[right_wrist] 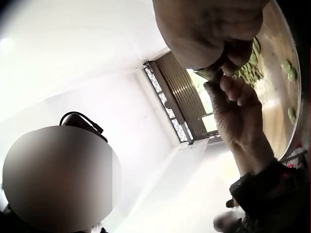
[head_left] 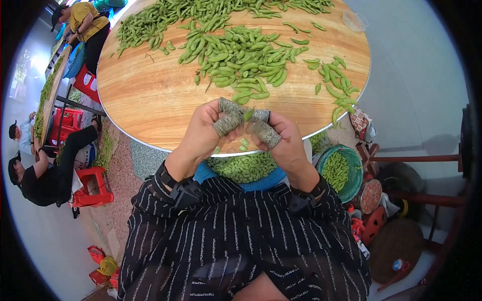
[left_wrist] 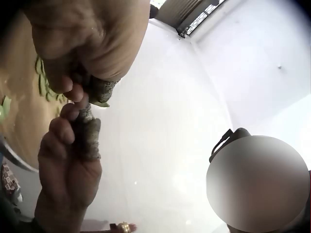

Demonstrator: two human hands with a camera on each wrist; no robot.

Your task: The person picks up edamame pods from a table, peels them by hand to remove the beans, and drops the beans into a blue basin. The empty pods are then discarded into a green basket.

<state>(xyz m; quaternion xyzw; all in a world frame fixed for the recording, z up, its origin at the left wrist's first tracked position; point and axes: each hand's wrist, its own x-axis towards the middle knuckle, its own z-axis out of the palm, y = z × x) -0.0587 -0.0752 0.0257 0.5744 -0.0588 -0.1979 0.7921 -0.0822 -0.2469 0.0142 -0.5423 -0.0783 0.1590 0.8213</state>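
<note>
Both hands meet over the near edge of a round wooden table (head_left: 145, 95). My left hand (head_left: 201, 123) pinches a green soybean pod (head_left: 248, 115) between thumb and forefinger. From the other side my right hand (head_left: 286, 140) pinches the same pod, its fingers curled. Grey speckled wraps cover thumb and forefinger on each hand. In the left wrist view, a green tip of the pod (left_wrist: 103, 104) pokes out by the wrapped fingers; the rest is hidden. Shelled beans (head_left: 244, 145) lie on the table edge beneath the hands. Beyond them spreads a pile of pods (head_left: 236, 60).
Under the table edge, a blue basin (head_left: 202, 173) holds green beans. To the right stands a green bucket (head_left: 357, 173) with more pods. A clear plastic cup (head_left: 355, 21) sits at the far right edge. Several people, one in a yellow shirt (head_left: 84, 20), work at another table on the left.
</note>
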